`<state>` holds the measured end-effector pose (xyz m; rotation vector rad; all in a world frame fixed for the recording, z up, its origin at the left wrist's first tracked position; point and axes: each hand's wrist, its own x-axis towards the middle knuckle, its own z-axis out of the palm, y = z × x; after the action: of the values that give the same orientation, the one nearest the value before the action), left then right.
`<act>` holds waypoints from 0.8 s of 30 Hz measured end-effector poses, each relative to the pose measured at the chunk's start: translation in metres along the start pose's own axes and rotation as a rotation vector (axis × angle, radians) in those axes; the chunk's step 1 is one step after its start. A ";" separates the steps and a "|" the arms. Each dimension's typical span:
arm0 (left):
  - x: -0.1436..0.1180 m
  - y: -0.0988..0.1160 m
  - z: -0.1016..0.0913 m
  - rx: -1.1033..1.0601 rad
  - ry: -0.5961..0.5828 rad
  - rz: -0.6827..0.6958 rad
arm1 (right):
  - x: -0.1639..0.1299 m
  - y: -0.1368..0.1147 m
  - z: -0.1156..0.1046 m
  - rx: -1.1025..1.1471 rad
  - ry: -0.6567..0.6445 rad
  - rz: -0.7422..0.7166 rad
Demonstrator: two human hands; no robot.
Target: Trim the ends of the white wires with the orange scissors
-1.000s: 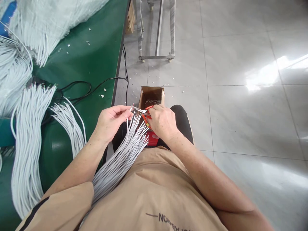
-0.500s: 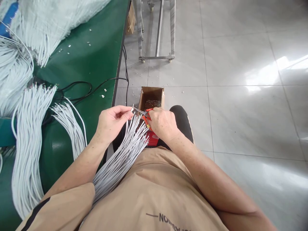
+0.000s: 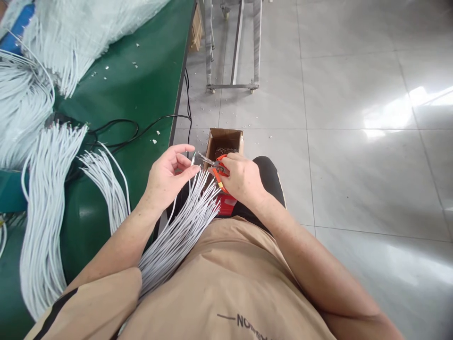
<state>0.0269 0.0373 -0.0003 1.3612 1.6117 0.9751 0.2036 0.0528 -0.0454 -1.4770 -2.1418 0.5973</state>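
Note:
My left hand point(image 3: 170, 174) pinches one white cable point(image 3: 193, 163) near its end between thumb and fingers, the index finger raised a little. At its tip small coloured inner wires show, green among them. My right hand point(image 3: 244, 177) is wrapped round the orange-red handles of a pair of pliers or cutters point(image 3: 214, 164), with the jaws pointing left, close to the cable end. Whether the jaws touch the cable, I cannot tell. Across my lap lies a bundle of white cables point(image 3: 184, 222), their trimmed ends fanned out just below both hands.
An open cardboard box point(image 3: 225, 137) with small scraps inside stands below my hands. More white cable bundles point(image 3: 44, 212) lie on the green table point(image 3: 141, 71) at left, beside a black cord point(image 3: 122, 122). A metal wheeled frame point(image 3: 233, 86) stands ahead on the tiled floor.
My left index finger has lifted away from the cable, and the cable end now stands more upright with coloured wires showing. The tool's handles look wider apart in my right hand.

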 end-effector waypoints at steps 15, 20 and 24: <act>-0.005 -0.002 0.002 0.104 0.085 -0.026 | 0.002 -0.010 -0.011 -0.290 -0.138 -0.028; -0.005 0.000 0.002 0.142 0.089 -0.008 | 0.002 -0.011 -0.013 -0.303 -0.201 -0.011; -0.005 0.000 0.003 0.163 0.103 0.002 | 0.001 -0.013 -0.011 -0.317 -0.196 -0.010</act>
<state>0.0302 0.0328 -0.0013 1.4412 1.8004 0.9461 0.2004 0.0502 -0.0290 -1.6261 -2.4862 0.4267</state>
